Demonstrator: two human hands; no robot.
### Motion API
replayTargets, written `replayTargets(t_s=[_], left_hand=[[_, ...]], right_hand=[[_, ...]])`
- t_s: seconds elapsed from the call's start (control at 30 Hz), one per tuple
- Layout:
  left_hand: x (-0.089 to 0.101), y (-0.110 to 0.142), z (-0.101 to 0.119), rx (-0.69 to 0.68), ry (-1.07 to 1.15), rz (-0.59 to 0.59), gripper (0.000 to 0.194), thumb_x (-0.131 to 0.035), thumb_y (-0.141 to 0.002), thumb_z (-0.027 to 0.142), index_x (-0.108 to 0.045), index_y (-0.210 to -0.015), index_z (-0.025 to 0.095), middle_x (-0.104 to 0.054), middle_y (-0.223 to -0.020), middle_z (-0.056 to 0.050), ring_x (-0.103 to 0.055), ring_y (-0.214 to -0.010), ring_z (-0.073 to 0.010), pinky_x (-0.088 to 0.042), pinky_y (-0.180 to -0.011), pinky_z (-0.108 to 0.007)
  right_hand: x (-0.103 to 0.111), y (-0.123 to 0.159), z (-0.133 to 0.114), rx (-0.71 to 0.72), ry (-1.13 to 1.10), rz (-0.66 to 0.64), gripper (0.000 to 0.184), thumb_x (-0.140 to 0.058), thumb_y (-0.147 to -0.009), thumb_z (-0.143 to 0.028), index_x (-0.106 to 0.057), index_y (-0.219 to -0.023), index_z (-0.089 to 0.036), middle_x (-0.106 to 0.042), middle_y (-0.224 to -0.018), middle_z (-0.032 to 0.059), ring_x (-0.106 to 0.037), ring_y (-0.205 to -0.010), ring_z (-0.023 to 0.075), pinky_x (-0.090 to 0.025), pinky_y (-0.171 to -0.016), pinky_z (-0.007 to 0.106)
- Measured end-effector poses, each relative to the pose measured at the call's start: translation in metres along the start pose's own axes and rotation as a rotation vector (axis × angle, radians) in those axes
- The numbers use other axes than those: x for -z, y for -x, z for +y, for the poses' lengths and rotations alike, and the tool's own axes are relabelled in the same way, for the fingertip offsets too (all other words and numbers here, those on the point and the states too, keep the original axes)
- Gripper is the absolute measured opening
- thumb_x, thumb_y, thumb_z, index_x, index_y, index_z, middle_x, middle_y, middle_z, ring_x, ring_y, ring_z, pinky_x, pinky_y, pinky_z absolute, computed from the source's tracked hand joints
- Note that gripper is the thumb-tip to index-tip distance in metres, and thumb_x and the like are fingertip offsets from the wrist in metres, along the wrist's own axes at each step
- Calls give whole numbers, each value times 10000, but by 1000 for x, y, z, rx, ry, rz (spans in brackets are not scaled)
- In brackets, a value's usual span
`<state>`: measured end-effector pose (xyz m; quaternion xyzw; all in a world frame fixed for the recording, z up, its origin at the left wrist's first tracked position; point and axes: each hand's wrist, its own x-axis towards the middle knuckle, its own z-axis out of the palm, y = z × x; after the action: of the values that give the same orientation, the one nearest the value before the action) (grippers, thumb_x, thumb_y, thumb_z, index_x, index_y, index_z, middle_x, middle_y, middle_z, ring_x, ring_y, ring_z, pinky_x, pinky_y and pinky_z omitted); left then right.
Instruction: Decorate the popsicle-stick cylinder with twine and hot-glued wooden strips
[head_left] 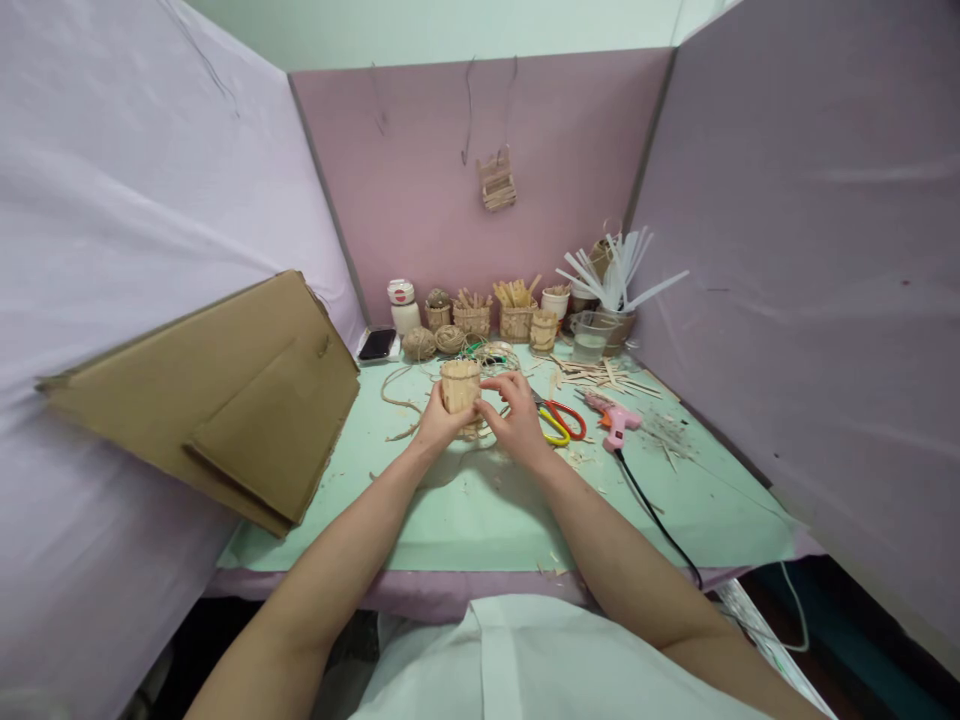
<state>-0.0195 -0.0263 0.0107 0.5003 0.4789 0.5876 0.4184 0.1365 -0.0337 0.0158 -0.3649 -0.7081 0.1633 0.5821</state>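
A small cylinder made of wooden sticks (460, 385) stands upright on the green table mat (480, 510). My left hand (439, 425) is wrapped around its lower left side. My right hand (514, 410) touches its right side, fingers curled and pinched near the cylinder's upper edge. Loose jute twine (397, 400) lies around the cylinder and trails to the left.
Red and yellow scissors (561, 420) and a pink glue gun (613, 420) with a black cord lie right of my hands. Small stick baskets, twine balls, a jar, a phone (377, 344) and a cup of white sticks (611, 290) line the back. Cardboard (225, 400) leans at left.
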Motion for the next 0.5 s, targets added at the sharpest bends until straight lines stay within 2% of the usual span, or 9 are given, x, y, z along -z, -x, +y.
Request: replayTargets(t_s=[0.17,0.27,0.4,0.5], left_hand=[[-4,5,4,0,-37,-18,660,-892,-512,231,-550,-1077,217,-657,-1062,-60,-620,-1067,-267,-480,-945,-373],[-5,5,5,12,-31,-27,657,-887,-505,213,-550,-1069,217,-660,-1046,-54,-623,-1037,-259,-487,-923,-365],[-4,3,3,35,20,-18,613,-873,-502,157,-564,-1027,229,-659,-991,-38,-619,-1016,-243,-490,-926,-364],[-3,2,0,76,82,-14,631,-873,-510,140,-569,-1055,232,-663,-1028,-48,-619,-1046,-235,-489,-938,-351]], right_hand=[[-1,1,0,15,57,-16,41,-622,-853,-273,-643,-850,-238,-548,-1000,68,-525,-1022,253,-412,-953,428],[-2,1,-1,-21,22,-20,50,-589,-846,-250,-606,-803,-232,-558,-979,64,-527,-1001,244,-427,-917,408],[-2,-1,-4,-193,-167,35,100,-535,-872,-318,-532,-826,-230,-566,-888,36,-536,-833,196,-454,-755,333],[2,-6,-6,-306,-282,174,172,-513,-892,-402,-497,-866,-233,-554,-829,11,-515,-747,170,-453,-722,309]])
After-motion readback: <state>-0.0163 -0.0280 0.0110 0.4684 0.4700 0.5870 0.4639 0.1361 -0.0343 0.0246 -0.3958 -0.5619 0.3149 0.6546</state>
